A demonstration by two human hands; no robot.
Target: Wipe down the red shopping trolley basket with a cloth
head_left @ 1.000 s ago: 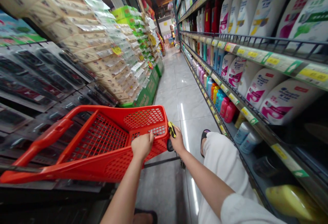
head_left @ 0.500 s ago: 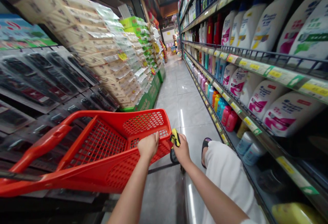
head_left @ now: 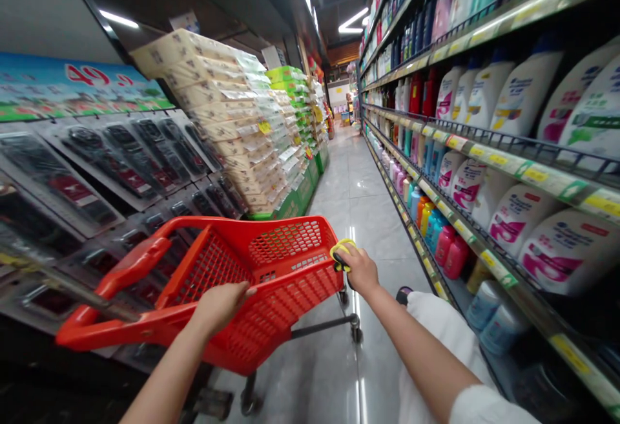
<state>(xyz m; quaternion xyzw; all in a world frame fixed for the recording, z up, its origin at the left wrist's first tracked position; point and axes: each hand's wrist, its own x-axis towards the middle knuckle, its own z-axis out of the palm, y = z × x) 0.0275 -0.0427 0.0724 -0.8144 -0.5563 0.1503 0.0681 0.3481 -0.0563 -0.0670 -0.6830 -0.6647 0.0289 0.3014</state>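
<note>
A red plastic shopping cart (head_left: 290, 311) stands at an angle before me, its basket bare inside. My left hand (head_left: 220, 307) is closed over the near side rim, about midway along, with the fingertips over the inner edge. At the cart's front corner, my right hand (head_left: 361, 269) is closed around a small yellow-and-black looped object (head_left: 343, 254). Its exact kind is unclear, and my fingers partly cover it. Whether the right hand also touches the cart's rim, I cannot tell. The cart's push handle (head_left: 130, 269) is at the left, with neither hand on it.
Shelves on the right hold shampoo bottles (head_left: 552, 243) and several colourful bottles (head_left: 443, 246). Packaged goods (head_left: 140, 152) hang on the left, beside stacked cartons (head_left: 227, 127). A grey tiled aisle (head_left: 356, 178) runs ahead. My leg in white cloth (head_left: 436, 327) is beside the shelf.
My left hand has slid back along the cart's rim, toward the push handle. The cart has swung slightly, showing more of its wheels. My view has tilted up.
</note>
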